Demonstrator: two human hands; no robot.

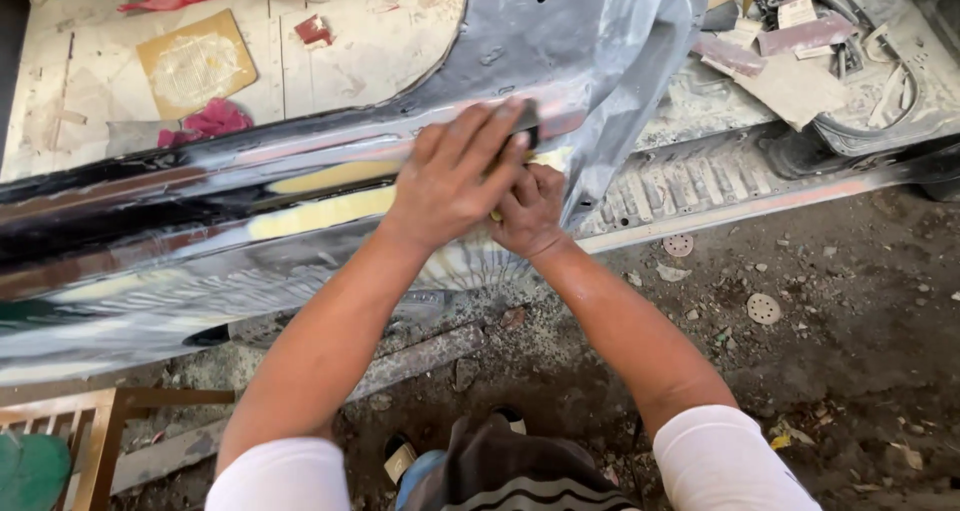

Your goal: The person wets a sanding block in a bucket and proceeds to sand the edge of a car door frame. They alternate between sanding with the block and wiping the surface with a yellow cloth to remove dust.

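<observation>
Panel, grey and glossy with pale yellow filler in long patches, lying across the frame from left edge to centre, above the dirt floor. Sanding block, dark, only a corner showing past the fingertips, pressed to the panel's ridge near its right end.

To do this well, probably: block kept flat to the surface, pressure even from both hands, long strokes along the ridge rather than across, no digging at the filler's edges.

Left hand on top, fingers stretched out and close together, laid flat over the block and pushing down. Right hand just under and behind it, fingers curled tight into a near-fist against the panel, touching the left hand; whether wrapped round the block's end or merely bracing, cannot tell, since hidden by the left.

Round sanding discs on the floor to the right, well apart. Pink rag on the white boards beyond the panel.
</observation>
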